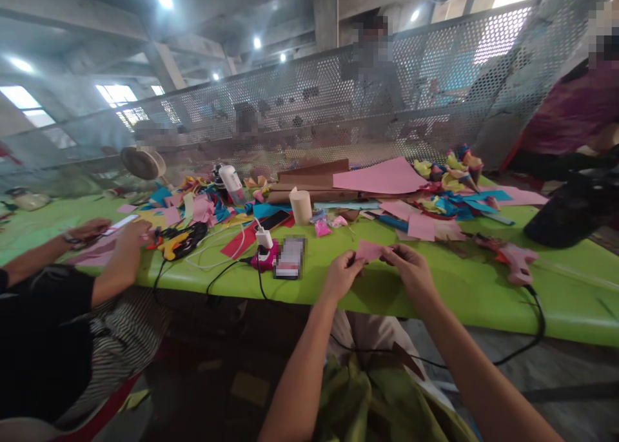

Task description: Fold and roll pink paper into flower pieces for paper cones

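Observation:
A small piece of pink paper (369,251) is stretched between my hands, just above the front part of the green table (319,294). My left hand (342,274) pinches its left edge between thumb and fingers. On the other side, my right hand (409,267) grips the right edge with the fingertips. To the left of my hands lies a phone (290,259) with its screen lit. A pink glue gun (520,263) rests on the table to the right of my right hand.
Behind my hands stand a beige paper roll (301,207) and pink paper sheets (382,176). A magenta power socket (265,256) with cables sits left of the phone. A dark container (556,216) is at the right. At the left, a co-worker's hands (133,232) hold a phone.

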Action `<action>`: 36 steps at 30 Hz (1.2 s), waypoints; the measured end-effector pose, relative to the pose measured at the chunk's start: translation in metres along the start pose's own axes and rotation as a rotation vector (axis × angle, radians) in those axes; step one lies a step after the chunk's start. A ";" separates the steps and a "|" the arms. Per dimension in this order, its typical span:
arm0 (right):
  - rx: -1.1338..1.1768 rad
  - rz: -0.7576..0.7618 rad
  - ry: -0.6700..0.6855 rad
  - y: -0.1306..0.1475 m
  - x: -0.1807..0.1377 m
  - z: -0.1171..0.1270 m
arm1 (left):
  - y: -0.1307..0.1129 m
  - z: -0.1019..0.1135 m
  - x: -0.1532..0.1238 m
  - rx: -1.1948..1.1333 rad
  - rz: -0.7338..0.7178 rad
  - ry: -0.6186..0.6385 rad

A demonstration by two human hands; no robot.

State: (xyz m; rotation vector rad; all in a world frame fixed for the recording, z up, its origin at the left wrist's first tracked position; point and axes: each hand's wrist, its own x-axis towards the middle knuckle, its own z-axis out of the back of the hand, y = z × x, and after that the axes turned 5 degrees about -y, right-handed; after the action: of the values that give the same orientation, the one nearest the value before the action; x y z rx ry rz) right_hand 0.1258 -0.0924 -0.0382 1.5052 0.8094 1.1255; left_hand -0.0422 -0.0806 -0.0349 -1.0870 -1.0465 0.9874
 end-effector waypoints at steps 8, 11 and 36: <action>0.004 0.018 -0.058 0.000 0.000 0.001 | 0.002 0.000 0.001 0.028 -0.011 0.019; 0.009 0.013 -0.067 0.001 0.001 0.001 | 0.003 0.000 0.000 0.028 -0.019 0.014; -0.019 0.019 -0.031 0.000 0.003 0.001 | -0.001 -0.002 0.000 -0.143 -0.040 -0.017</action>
State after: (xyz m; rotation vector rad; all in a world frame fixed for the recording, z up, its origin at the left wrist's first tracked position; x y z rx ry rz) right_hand 0.1277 -0.0903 -0.0378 1.5135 0.7627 1.1189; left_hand -0.0398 -0.0817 -0.0343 -1.1717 -1.1619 0.9021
